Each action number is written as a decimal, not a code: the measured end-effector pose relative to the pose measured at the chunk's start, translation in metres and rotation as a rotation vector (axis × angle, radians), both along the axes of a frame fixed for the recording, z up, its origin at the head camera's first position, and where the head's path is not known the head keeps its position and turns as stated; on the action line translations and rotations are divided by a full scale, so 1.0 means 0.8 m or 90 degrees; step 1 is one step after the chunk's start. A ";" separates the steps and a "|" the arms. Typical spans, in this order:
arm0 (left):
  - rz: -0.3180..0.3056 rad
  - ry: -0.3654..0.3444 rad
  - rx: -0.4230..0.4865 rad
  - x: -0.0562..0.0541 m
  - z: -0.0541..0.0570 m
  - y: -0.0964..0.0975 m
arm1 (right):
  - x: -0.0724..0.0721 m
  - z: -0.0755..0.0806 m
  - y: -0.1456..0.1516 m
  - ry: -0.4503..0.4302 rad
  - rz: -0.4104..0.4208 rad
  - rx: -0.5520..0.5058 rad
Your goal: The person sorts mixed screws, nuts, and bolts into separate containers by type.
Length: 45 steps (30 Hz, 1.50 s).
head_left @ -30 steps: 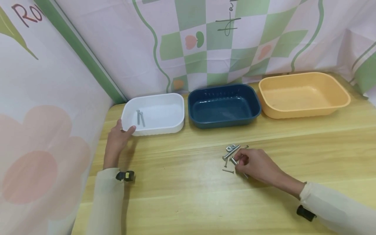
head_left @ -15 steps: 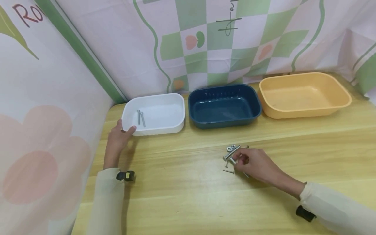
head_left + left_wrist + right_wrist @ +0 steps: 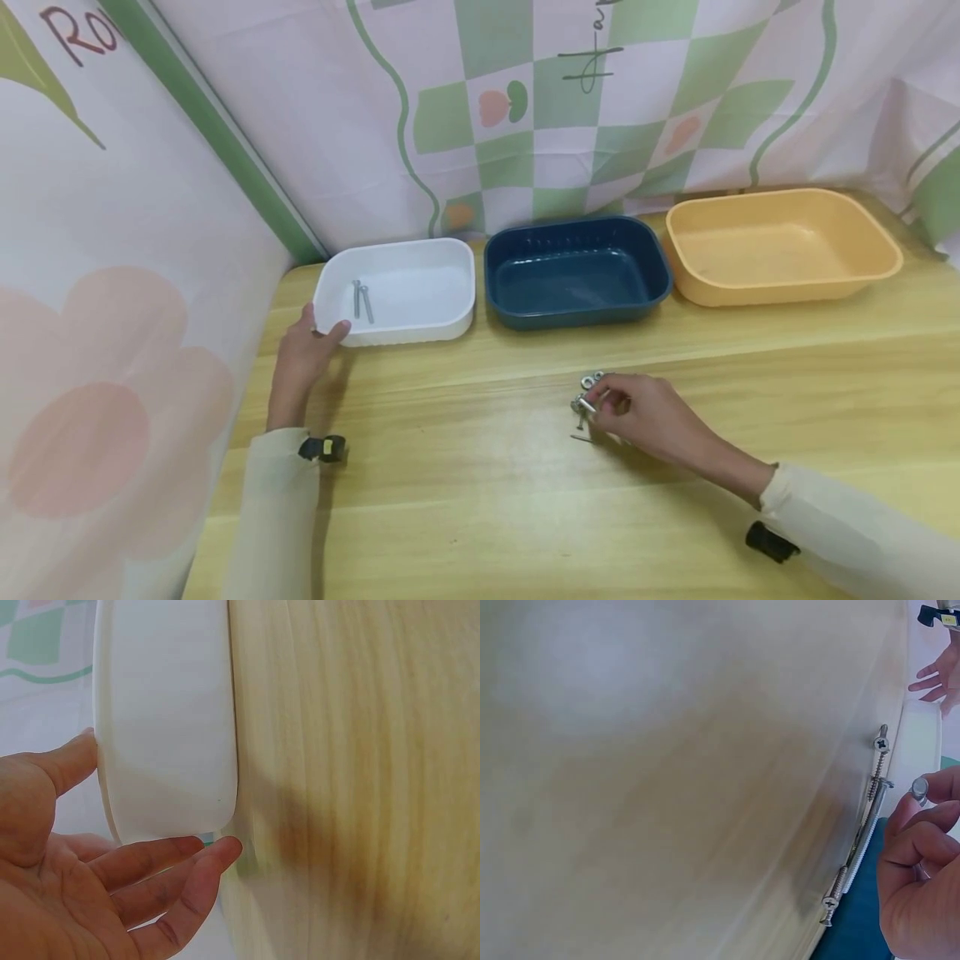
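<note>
My right hand (image 3: pixel 656 417) pinches a short metal bolt (image 3: pixel 587 405) between thumb and fingertips; in the right wrist view its round head (image 3: pixel 919 787) points out from the fingers. Beneath and around that hand lie a long bolt (image 3: pixel 866 836), several screws (image 3: pixel 881 745) and metal nuts (image 3: pixel 587 382), partly hidden by the fingers. At the far left my left hand (image 3: pixel 302 357) holds the near corner of a white tray (image 3: pixel 442 332), thumb at the rim and fingers around the side. Two bolts (image 3: pixel 356 300) lie inside this tray.
To the right of the white tray stand a dark blue tray (image 3: pixel 577 318) and a yellow tray (image 3: pixel 787 293), in a row along the back of the wooden table (image 3: pixel 450 500). A patterned curtain (image 3: pixel 502 50) hangs behind them.
My right hand has lifted the bolt from the pile, tilting it and shifting slightly left. The left hand stays on the white tray's corner.
</note>
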<state>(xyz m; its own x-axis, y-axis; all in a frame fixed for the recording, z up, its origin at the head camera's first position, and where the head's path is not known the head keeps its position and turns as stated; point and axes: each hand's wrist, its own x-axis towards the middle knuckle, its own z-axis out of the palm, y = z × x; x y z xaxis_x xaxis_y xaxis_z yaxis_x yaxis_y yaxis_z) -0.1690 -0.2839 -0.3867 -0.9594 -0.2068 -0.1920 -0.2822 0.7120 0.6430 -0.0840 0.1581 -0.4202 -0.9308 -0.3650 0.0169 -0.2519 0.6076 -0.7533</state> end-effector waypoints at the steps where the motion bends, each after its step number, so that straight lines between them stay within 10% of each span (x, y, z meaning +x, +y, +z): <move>1: -0.001 0.003 -0.003 0.000 0.000 0.000 | 0.000 0.001 -0.001 0.003 0.000 -0.002; 45: -0.010 0.000 -0.022 -0.004 -0.002 0.000 | -0.097 0.057 -0.124 -0.029 -0.001 -0.119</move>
<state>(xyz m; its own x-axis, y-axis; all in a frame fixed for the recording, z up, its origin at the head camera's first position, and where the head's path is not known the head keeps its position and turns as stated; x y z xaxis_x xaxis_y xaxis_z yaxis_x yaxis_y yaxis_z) -0.1724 -0.2839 -0.3880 -0.9625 -0.1986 -0.1848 -0.2709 0.7381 0.6179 -0.1612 0.0593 -0.3749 -0.9328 -0.3579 0.0430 -0.2147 0.4557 -0.8638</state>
